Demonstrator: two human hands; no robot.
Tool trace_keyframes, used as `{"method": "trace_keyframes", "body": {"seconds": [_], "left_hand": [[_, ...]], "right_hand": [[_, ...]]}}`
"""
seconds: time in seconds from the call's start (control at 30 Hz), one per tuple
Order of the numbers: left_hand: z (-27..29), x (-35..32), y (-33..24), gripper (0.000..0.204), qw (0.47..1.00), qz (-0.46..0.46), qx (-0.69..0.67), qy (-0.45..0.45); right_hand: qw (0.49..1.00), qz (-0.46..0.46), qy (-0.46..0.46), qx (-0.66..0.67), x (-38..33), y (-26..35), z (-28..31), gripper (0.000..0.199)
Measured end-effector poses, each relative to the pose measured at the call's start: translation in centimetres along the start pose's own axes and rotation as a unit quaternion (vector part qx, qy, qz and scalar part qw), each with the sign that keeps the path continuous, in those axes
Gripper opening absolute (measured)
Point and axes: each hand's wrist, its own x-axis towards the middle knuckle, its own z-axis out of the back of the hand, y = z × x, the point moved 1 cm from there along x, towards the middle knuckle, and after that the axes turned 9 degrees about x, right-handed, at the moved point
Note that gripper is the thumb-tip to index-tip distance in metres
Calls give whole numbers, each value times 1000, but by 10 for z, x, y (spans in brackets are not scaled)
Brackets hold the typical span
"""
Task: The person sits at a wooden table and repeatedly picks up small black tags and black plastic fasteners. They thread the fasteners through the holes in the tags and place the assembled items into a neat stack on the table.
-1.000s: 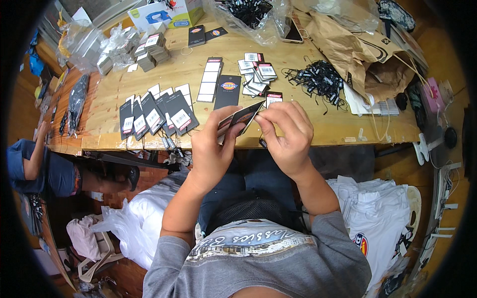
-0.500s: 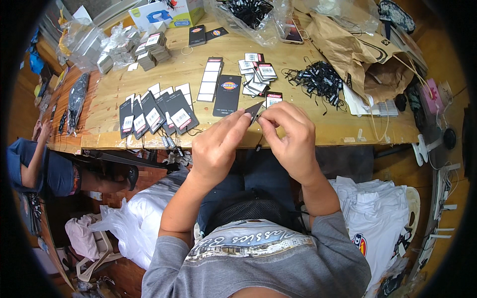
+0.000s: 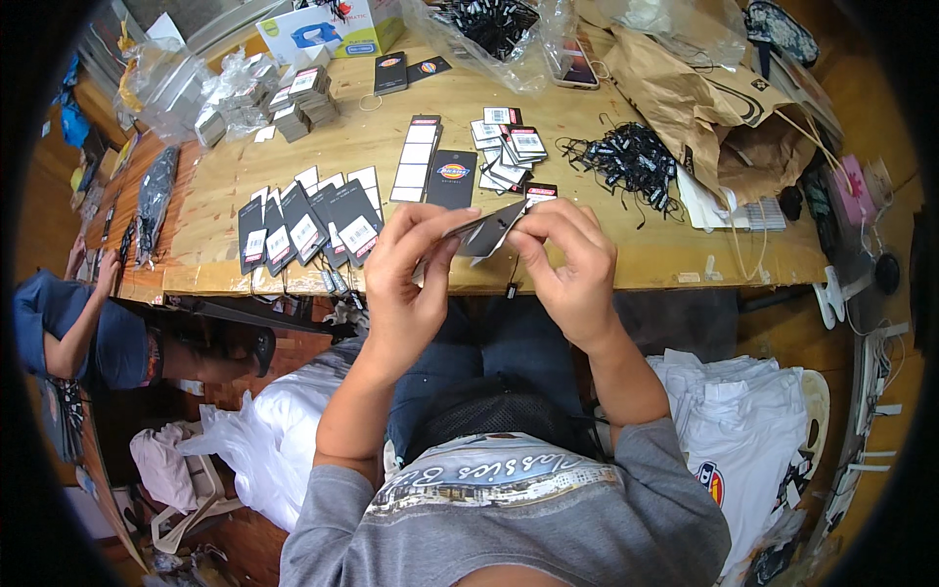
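Note:
Over the table's front edge, black hang tags (image 3: 489,231) are held tilted between my two hands. My left hand (image 3: 411,274) pinches them at their left end. At the right end, the fingertips of my right hand (image 3: 567,262) are closed on the tags' edge; a thin black string ending in a small seal (image 3: 512,290) dangles just below. Beyond my hands lie a black tag with an oval emblem (image 3: 453,174), a long white-panelled tag (image 3: 416,161) and a pile of small barcode tags (image 3: 512,147). To the left, several black tags with barcode stickers (image 3: 308,220) overlap.
A heap of black tag strings (image 3: 626,161) lies to the right, before a brown paper bag (image 3: 724,108). Stacks of small tags (image 3: 303,98), a box (image 3: 328,29) and a phone (image 3: 575,67) stand farther back. Another person's arm (image 3: 83,318) is at far left.
My left hand has turned and shifted slightly left, its fingers now bent around the tags. The tags' faces are spread more into view. My right hand stays nearly in place.

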Motion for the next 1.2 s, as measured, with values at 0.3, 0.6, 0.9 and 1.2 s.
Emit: {"method": "trace_keyframes", "body": {"seconds": [0.3, 0.6, 0.9, 1.2], "left_hand": [[-10, 1, -8, 16, 990, 51, -133, 6], [-11, 0, -8, 19, 998, 29, -60, 6], [-1, 6, -11, 16, 995, -16, -81, 60], [-2, 5, 7, 8, 954, 111, -255, 115]], "right_hand": [[998, 45, -19, -33, 0, 5, -1, 11], [1000, -15, -7, -24, -1, 9, 3, 9], [1000, 2, 11, -15, 0, 10, 7, 9], [996, 68, 48, -29, -1, 10, 0, 11]]}}
